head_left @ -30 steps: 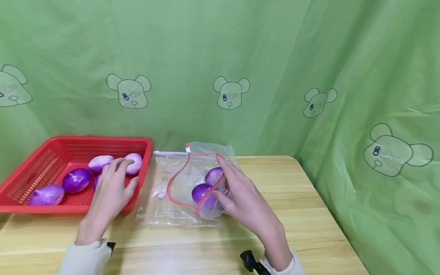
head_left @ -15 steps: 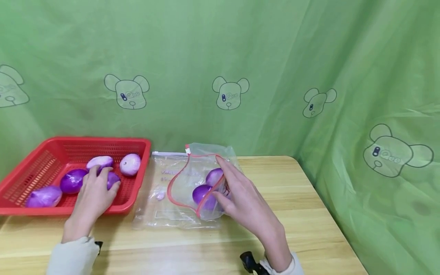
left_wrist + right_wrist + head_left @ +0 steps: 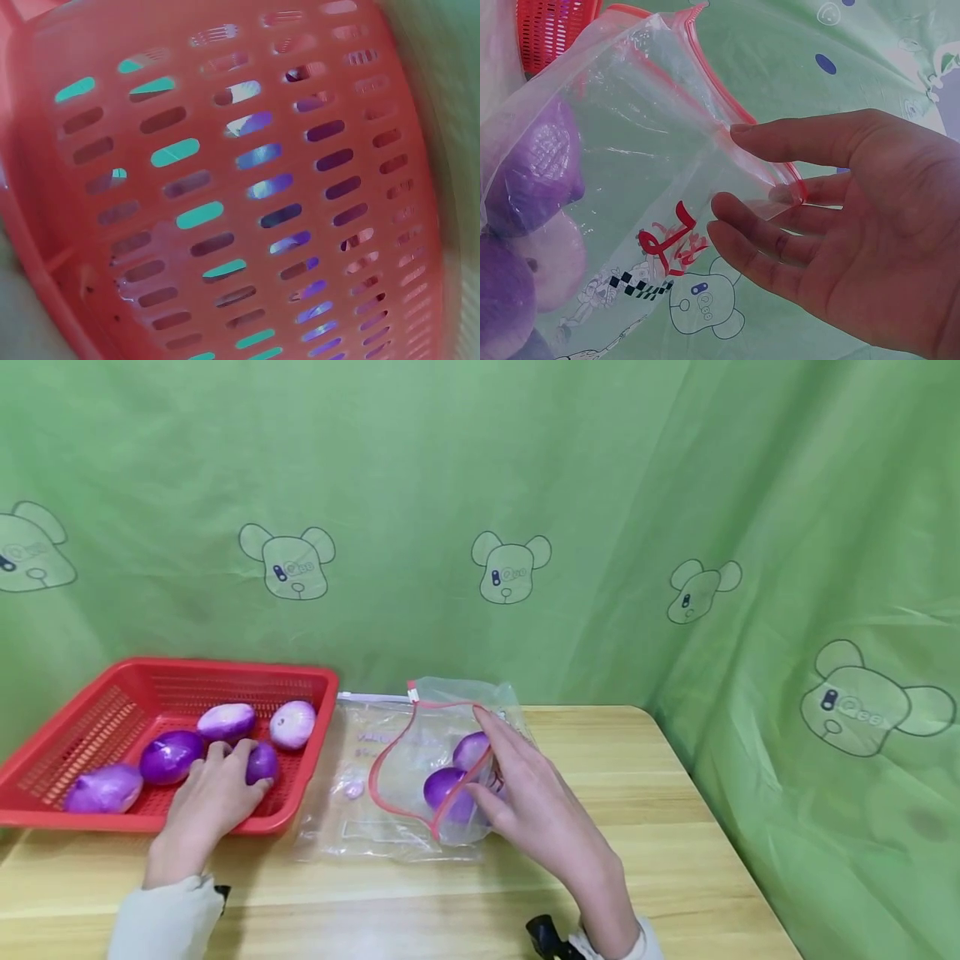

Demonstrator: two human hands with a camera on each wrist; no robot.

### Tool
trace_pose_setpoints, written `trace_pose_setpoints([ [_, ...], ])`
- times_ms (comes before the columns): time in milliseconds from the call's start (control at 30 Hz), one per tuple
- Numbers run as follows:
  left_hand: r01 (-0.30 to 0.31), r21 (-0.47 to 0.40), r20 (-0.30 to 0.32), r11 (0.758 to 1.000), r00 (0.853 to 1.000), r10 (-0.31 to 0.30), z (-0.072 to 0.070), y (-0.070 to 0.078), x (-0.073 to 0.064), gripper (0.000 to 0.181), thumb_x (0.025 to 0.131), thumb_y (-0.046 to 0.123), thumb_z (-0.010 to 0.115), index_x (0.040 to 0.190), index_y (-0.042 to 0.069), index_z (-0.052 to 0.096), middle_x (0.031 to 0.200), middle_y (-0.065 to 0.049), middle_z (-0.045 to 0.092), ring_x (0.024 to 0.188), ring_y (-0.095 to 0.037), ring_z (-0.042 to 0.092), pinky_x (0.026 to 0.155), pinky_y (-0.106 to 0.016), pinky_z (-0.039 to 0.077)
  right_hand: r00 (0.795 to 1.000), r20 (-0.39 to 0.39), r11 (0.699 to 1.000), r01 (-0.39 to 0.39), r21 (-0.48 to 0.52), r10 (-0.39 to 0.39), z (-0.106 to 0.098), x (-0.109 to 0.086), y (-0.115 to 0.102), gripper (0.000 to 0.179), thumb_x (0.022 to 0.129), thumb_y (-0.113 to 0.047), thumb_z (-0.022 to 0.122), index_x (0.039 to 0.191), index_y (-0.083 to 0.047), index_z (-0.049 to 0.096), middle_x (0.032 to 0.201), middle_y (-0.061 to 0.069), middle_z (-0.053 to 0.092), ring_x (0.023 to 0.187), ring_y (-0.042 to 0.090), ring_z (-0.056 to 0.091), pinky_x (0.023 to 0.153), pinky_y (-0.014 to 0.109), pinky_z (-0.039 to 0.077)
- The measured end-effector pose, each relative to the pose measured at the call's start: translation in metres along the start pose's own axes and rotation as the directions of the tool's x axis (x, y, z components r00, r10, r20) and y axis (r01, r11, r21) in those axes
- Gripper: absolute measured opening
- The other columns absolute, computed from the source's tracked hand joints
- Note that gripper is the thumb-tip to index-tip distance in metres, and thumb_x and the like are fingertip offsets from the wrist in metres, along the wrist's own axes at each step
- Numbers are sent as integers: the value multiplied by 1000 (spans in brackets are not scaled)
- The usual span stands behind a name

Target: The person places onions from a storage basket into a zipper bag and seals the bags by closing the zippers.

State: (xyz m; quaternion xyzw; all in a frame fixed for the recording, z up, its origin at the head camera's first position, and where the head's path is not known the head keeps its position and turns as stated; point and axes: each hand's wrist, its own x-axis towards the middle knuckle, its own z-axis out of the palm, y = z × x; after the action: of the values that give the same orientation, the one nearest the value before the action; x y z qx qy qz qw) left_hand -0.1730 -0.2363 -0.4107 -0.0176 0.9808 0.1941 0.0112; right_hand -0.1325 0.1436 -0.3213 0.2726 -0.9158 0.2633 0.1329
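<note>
In the head view my left hand reaches into a red plastic basket, its fingers and thumb around a purple onion. The basket's slotted wall fills the left wrist view and hides that hand. My right hand holds the red-edged mouth of a clear zip bag apart. In the right wrist view, the thumb of the right hand presses the bag's red zip edge with fingers on its other side. Several purple onions lie inside the bag.
More onions sit in the basket: a pale one at the right, others to the left. A flat clear bag lies under the open one on the wooden table. Green curtain stands behind and at the right.
My left hand has moved from beside the pale onion leftward and nearer to me, and its fingers have closed around another onion. The right hand stays at the bag's mouth.
</note>
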Motion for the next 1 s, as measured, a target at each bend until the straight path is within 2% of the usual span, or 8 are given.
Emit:
trace_pose_setpoints([
  [233,20,11,65,1000,998,-21,-1,1,1,72,90,29,70,141,-13,40,130,-45,37,111,-62,43,90,-72,41,1000,6,1000,-9,4,9,0,0,0,85,88,-16,77,157,-10,28,159,4,34,144,23,35,115,40,32],
  [333,-5,-1,38,1000,999,5,-1,1,2,70,88,27,73,137,-13,43,125,-42,46,108,-57,49,88,-69,44,1000,8,1000,-11,2,11,1,0,0,85,88,-16,77,157,-10,28,159,5,34,144,23,36,115,40,33],
  [433,-32,-27,-20,999,999,31,0,3,2,57,87,21,74,127,-12,50,109,-33,59,91,-47,60,78,-62,51,1000,9,1000,-11,3,11,1,1,0,85,88,-16,77,157,-9,28,159,5,34,144,22,36,115,40,33],
  [567,-66,-48,-85,997,994,62,2,4,3,42,86,14,74,116,-8,56,92,-22,62,75,-34,59,67,-54,52,1000,12,1000,-12,4,12,1,1,0,85,87,-15,77,157,-9,28,158,5,35,144,22,36,115,39,33],
  [700,-96,-41,-76,995,993,93,3,4,3,49,84,13,76,122,-11,56,100,-27,58,88,-41,58,78,-61,50,1000,14,1000,-15,2,15,1,1,0,85,87,-15,77,157,-9,28,158,5,35,143,22,36,115,40,33],
  [833,-81,-63,8,995,997,81,2,3,3,61,85,15,76,134,-11,50,119,-35,56,107,-51,56,90,-67,45,1000,15,1000,-16,3,16,1,1,0,85,88,-16,77,157,-10,28,158,5,35,143,22,36,115,40,33],
  [933,-68,-83,49,994,996,72,1,3,3,64,87,17,76,138,-10,47,125,-36,56,111,-53,56,91,-68,45,1000,18,1000,-23,2,23,2,1,0,85,88,-17,77,157,-11,28,158,4,35,143,22,36,115,40,33],
  [1000,-76,-84,42,994,996,79,1,3,3,63,86,18,76,136,-9,48,121,-34,58,107,-51,58,89,-67,46,999,21,1000,-26,2,26,2,1,0,85,88,-17,77,157,-11,27,159,4,34,143,21,36,115,40,33],
])
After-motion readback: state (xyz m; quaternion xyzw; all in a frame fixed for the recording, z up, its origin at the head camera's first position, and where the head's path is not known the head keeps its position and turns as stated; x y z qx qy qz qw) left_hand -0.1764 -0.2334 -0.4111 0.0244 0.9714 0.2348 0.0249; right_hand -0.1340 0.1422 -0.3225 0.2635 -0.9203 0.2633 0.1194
